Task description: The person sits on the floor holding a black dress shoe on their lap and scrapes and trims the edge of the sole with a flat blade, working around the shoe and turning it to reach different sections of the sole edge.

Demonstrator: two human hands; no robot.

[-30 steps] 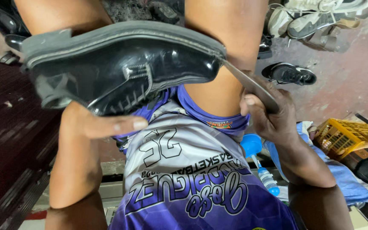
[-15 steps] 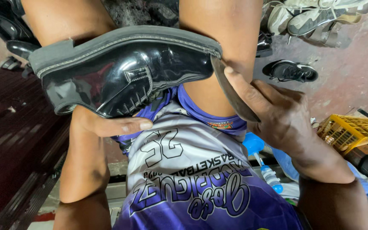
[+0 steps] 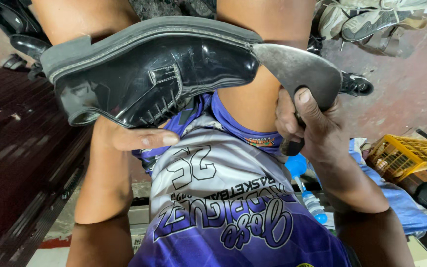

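Note:
A shiny black leather shoe [image 3: 149, 74] with a grey stitched sole lies sole-up across my knees. My left hand [image 3: 134, 138] holds it from underneath, the thumb showing below the laces. My right hand [image 3: 307, 123] grips the dark handle of a flat grey metal blade [image 3: 297, 69]. The blade's tip rests against the toe end of the sole. I wear a purple and white sports jersey [image 3: 223, 207].
Several worn sneakers [image 3: 376, 20] lie on the floor at top right, and one black shoe [image 3: 357, 84] lies behind the blade. A yellow plastic crate [image 3: 401, 155] stands at right. A blue-capped bottle [image 3: 307, 193] sits below my right hand. More dark shoes [image 3: 11, 29] are at top left.
My right hand has turned the blade, so its broad flat face now shows, and pressed it closer to the shoe's toe. The shoe has stayed on my knees.

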